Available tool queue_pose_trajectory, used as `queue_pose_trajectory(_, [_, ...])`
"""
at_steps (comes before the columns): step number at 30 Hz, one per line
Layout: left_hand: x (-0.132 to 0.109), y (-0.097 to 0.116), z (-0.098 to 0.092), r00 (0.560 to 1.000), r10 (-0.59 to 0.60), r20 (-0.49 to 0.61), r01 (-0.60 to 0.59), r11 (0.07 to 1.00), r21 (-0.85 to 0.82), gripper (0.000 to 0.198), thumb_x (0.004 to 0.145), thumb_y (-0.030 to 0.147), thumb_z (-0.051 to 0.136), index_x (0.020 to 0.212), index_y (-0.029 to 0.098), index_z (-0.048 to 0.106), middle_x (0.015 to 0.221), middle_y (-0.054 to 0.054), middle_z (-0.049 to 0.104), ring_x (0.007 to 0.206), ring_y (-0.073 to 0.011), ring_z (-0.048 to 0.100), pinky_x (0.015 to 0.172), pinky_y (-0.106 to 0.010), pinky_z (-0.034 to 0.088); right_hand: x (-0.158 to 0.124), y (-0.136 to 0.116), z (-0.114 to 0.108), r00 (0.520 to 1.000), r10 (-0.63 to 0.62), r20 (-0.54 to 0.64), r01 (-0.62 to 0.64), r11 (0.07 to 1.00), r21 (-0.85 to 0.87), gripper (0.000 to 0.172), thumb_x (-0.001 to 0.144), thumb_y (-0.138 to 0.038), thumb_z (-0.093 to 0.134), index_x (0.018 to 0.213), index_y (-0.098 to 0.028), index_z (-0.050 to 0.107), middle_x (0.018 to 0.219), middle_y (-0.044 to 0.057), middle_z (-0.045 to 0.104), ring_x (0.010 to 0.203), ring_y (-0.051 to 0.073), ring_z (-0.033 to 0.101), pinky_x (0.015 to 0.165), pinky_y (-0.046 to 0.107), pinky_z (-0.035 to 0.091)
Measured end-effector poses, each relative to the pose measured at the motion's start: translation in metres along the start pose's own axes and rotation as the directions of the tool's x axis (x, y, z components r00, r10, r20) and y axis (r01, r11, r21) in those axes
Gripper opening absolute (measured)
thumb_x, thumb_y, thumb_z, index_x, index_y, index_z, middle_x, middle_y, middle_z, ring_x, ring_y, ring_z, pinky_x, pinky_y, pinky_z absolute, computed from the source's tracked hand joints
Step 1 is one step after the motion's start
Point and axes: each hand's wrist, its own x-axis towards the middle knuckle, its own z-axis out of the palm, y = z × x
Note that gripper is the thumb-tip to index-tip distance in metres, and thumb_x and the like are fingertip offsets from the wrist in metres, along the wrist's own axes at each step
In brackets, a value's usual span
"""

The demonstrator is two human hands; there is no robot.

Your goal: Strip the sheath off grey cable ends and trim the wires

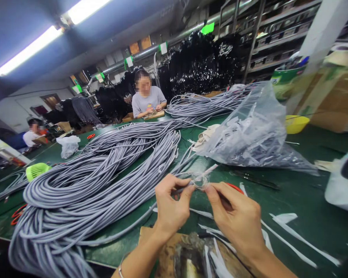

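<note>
Pinching a grey cable (178, 191) in the left hand (173, 204), thumb against forefinger, and apparently wispy strands (202, 180) at its tip in the right hand (238, 217), above the table (303, 195) towards its near edge. Best to brace the cable close to the tip and work the strands gently.

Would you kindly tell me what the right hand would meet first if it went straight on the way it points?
The right hand would most likely meet the pale strands first, with the left hand just beyond; depth is unclear, and it may already touch them.
</note>
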Motion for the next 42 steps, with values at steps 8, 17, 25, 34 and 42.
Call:
queue_pose_trajectory(8, [0.001, -0.015, 0.007, 0.98, 0.171, 0.099, -0.192, 0.942, 0.274, 0.012, 0.073, 0.007, 0.056, 0.069, 0.014, 0.065, 0.061, -0.002, 0.058, 0.053, -0.0114, 0.051, 0.051, -0.022, 0.039, -0.008, -0.009, -0.004, 0.924, -0.383, -0.021, 0.383, 0.924, 0.002, 0.01, 0.084, -0.013, 0.05, 0.078, -0.019, 0.056, 0.055, -0.002, 0.058, 0.048, 0.01, 0.054, 0.052, 0.022, 0.042])
queue_pose_trajectory(17, [0.006, -0.009, -0.002, 0.969, 0.245, -0.037, -0.232, 0.95, 0.208, 0.008, 0.075, 0.009, 0.059, 0.069, 0.014, 0.061, 0.061, 0.0, 0.055, 0.052, -0.0095, 0.049, 0.048, -0.019, 0.041, 0.004, 0.009, -0.014, 0.976, -0.215, -0.01, 0.202, 0.93, -0.307, 0.011, 0.084, -0.018, 0.056, 0.074, -0.017, 0.061, 0.058, 0.0, 0.061, 0.051, 0.012, 0.054, 0.053, 0.026, 0.038])
queue_pose_trajectory(25, [0.0, -0.009, 0.0, 0.893, 0.448, 0.031, -0.434, 0.844, 0.316, 0.013, 0.079, 0.008, 0.052, 0.073, 0.014, 0.061, 0.059, -0.002, 0.055, 0.052, -0.0117, 0.05, 0.049, -0.022, 0.042, 0.001, 0.003, -0.01, 0.954, -0.3, 0.006, 0.289, 0.911, -0.294, 0.008, 0.081, -0.012, 0.057, 0.076, -0.015, 0.063, 0.063, 0.002, 0.066, 0.057, 0.014, 0.053, 0.058, 0.027, 0.039])
queue_pose_trajectory(34, [-0.004, -0.007, 0.002, 0.91, 0.407, 0.077, -0.406, 0.84, 0.361, 0.017, 0.081, 0.009, 0.05, 0.071, 0.013, 0.062, 0.058, -0.004, 0.057, 0.051, -0.0127, 0.052, 0.049, -0.022, 0.042, 0.0, 0.006, -0.01, 0.968, -0.243, 0.063, 0.251, 0.943, -0.221, 0.014, 0.083, -0.017, 0.053, 0.071, -0.017, 0.06, 0.062, 0.002, 0.064, 0.056, 0.015, 0.055, 0.058, 0.027, 0.042])
queue_pose_trajectory(42, [-0.006, -0.009, 0.005, 0.932, 0.323, 0.165, -0.359, 0.885, 0.295, 0.012, 0.079, 0.011, 0.053, 0.074, 0.012, 0.064, 0.061, -0.005, 0.059, 0.051, -0.0125, 0.051, 0.048, -0.023, 0.04, 0.002, 0.002, -0.01, 0.953, 0.293, 0.073, -0.301, 0.941, 0.155, 0.026, 0.082, -0.033, 0.052, 0.061, -0.019, 0.058, 0.048, -0.003, 0.052, 0.037, 0.009, 0.044, 0.034, 0.019, 0.034])
